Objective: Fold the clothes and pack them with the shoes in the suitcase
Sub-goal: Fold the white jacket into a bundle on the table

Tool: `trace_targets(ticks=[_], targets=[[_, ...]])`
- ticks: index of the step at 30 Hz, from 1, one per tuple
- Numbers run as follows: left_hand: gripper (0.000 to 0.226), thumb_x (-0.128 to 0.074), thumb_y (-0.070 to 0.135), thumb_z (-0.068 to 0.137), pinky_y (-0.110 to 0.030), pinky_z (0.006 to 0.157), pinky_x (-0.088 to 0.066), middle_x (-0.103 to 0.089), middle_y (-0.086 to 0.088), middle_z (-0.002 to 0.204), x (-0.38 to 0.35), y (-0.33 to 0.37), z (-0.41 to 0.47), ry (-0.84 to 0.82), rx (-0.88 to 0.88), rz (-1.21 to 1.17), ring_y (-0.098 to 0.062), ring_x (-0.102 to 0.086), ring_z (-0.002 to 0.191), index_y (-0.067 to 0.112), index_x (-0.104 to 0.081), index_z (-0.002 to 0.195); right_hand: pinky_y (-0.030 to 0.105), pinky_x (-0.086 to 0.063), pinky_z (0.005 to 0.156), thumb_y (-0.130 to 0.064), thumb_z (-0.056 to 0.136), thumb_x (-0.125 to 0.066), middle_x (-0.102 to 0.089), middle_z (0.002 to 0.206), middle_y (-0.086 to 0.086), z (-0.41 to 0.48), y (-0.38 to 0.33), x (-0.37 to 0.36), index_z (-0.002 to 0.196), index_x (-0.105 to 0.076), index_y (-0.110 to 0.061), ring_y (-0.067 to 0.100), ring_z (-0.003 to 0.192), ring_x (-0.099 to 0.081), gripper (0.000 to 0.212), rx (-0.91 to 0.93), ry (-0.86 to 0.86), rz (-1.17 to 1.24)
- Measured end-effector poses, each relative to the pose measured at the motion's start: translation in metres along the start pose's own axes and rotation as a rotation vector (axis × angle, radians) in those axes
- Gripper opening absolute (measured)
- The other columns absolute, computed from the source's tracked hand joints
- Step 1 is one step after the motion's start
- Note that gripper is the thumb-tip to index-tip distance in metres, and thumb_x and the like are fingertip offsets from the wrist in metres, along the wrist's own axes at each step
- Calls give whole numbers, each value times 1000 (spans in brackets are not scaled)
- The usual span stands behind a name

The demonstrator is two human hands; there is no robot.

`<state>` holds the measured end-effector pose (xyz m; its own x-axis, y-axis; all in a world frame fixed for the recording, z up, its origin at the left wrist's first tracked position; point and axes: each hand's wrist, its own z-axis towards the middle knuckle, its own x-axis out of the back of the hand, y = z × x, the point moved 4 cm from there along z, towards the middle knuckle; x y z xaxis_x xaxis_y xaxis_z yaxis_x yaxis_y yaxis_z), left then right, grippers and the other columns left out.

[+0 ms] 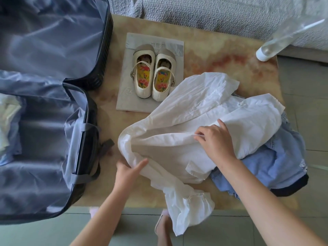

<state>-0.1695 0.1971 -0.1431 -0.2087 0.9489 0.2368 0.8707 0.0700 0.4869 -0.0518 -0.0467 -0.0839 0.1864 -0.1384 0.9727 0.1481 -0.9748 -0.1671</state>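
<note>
Nearest: 1 slippered foot [163,224] on the tiled floor [301,107], below the surface's [213,55] near edge.
1 white garment [177,121], crumpled and unfolded, lies on the surface, with one end hanging over the near edge.
Left hand [129,168] grips the garment's near-left edge: thumb on top, fingers hidden under the cloth.
Right hand [215,139] pinches a raised fold near the garment's middle, fingers curled.
Light blue denim [276,164] lies bunched under the garment's right side, with a dark hem at its near edge. Can't tell whether it's one piece or more.
Left: 1 suitcase [44,157], open flat, both halves lined in grey-blue, with something white in the near half.
Mid-surface: 2 cream strap shoes [162,79] with floral insoles, side by side and touching, on 1 grey paper bag [127,89]. Not in the suitcase.
Far right: 1 clear bottle [276,41] with a white cap.
Behind: a grey textured sofa [213,13].
</note>
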Motion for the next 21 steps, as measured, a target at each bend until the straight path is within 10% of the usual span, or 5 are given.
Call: trace_targets(ticks=[6,9,13,21], targets=[[8,-59,15,91,-35,69,-50,-65,-5,85,6,13,1,96,-199,-59,-23,-62,79,9,-60,94,31,-6,117,-23,91,-61,-68,86,-1,15,-18,-4,92,-67,-16,19,92,-58,9,59,-97,-57],[27,-52,19,94,-29,54,-32,-43,2,67,25,60,1,280,-406,18,-15,-39,63,12,-40,71,31,-12,116,-21,90,-63,-67,81,-1,22,-18,1,85,-65,-15,20,86,-59,8,76,-39,-27],[7,-47,20,95,-29,70,-36,-55,2,89,39,122,8,366,-562,118,-17,-48,81,16,-52,98,34,-20,113,-19,85,-69,-69,104,-1,32,-27,8,105,-66,-15,21,99,-61,20,115,-3,72],[43,-40,4,94,-34,89,-35,-51,-10,133,48,190,27,549,-747,577,-29,-45,121,13,-43,136,40,-30,109,-7,78,-73,-64,118,6,35,-18,14,123,-60,-13,26,110,-57,47,137,18,-15]])
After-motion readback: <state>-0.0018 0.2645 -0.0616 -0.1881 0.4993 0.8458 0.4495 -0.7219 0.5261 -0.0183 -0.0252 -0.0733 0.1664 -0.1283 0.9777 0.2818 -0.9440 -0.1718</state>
